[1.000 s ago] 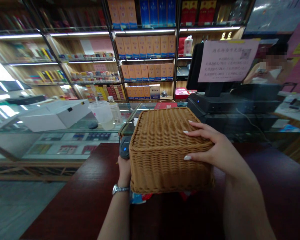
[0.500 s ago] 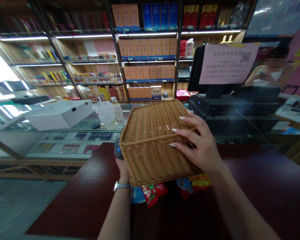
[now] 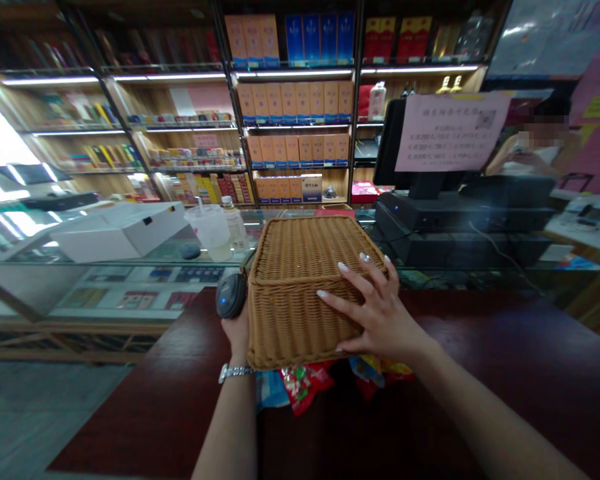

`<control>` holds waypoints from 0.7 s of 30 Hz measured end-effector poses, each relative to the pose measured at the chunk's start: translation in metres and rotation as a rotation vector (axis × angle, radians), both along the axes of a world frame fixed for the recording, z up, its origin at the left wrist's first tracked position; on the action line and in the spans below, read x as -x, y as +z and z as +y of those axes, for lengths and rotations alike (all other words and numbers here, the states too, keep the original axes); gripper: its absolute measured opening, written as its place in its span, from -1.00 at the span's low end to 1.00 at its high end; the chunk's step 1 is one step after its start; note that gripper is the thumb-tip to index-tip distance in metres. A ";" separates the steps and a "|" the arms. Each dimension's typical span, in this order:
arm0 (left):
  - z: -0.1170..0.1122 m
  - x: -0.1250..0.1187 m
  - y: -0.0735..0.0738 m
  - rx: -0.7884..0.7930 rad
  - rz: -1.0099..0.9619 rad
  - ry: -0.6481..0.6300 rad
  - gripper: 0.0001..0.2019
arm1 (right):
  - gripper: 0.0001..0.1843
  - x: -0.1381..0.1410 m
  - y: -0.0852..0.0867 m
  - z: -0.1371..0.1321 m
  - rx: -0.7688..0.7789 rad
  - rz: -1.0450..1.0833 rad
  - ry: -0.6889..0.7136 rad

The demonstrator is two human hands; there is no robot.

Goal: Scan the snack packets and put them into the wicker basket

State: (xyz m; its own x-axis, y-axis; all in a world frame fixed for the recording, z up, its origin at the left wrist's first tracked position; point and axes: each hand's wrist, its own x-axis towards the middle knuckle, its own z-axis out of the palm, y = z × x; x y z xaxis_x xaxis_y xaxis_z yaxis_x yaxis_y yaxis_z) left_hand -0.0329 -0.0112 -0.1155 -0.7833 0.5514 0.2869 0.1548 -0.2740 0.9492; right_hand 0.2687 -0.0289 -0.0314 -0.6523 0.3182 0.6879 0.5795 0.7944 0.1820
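1. With both forearms reaching up from the bottom of the view, I see the dark red counter [image 3: 130, 413] nearest me. Coloured snack packets [image 3: 305, 385] lie on it, poking out from under the basket's near rim.
2. The wicker basket [image 3: 300, 280] sits bottom up over those packets, straight ahead between my 2 hands and touching both. Its long axis seems to run away from me, though the lens makes that hard to judge.
3. My right hand [image 3: 380, 317] grips nothing. Its fingers are spread wide and flat on the basket's near right corner, with the thumb down by the rim. The basket lies to the left of it and beyond it.
4. My left hand [image 3: 237, 331], with a wristwatch [image 3: 235, 372] below it, presses against the basket's left wall. It looks wrapped around a dark device [image 3: 230, 295] with a blue light, but the fingers are hidden.
5. Compared with 0.5 s ago, the basket has turned from corner-on to square with me. The right hand has slid off the top toward the near wall. More of the packets show than 1.0 s ago.
6. Beyond the basket is a glass case [image 3: 105, 263] carrying a white box [image 3: 120, 230] and a plastic cup [image 3: 210, 227]. To the right is a till [image 3: 460, 213] with a pink notice [image 3: 450, 133], and shelves of orange cartons [image 3: 295, 100] stand behind it all.
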 end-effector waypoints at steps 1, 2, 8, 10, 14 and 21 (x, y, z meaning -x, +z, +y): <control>0.000 0.000 0.000 -0.009 -0.022 0.002 -0.53 | 0.00 0.000 -0.004 -0.002 -0.002 -0.008 -0.012; 0.001 0.001 -0.001 -0.016 -0.044 0.006 -0.52 | 0.03 0.000 -0.009 -0.005 0.003 -0.010 -0.031; 0.001 0.003 0.000 -0.022 -0.096 0.027 -0.50 | 0.01 0.019 -0.055 -0.030 0.001 0.046 -0.161; 0.000 0.001 0.000 -0.017 -0.101 0.033 -0.51 | -0.15 0.029 -0.073 -0.034 -0.044 0.065 -0.180; 0.001 -0.004 -0.001 -0.015 -0.089 0.039 -0.52 | -0.33 0.046 -0.101 -0.035 -0.166 0.118 -0.211; 0.004 -0.007 -0.005 -0.051 0.002 0.008 -0.50 | -0.41 0.055 -0.112 -0.034 -0.294 0.204 -0.277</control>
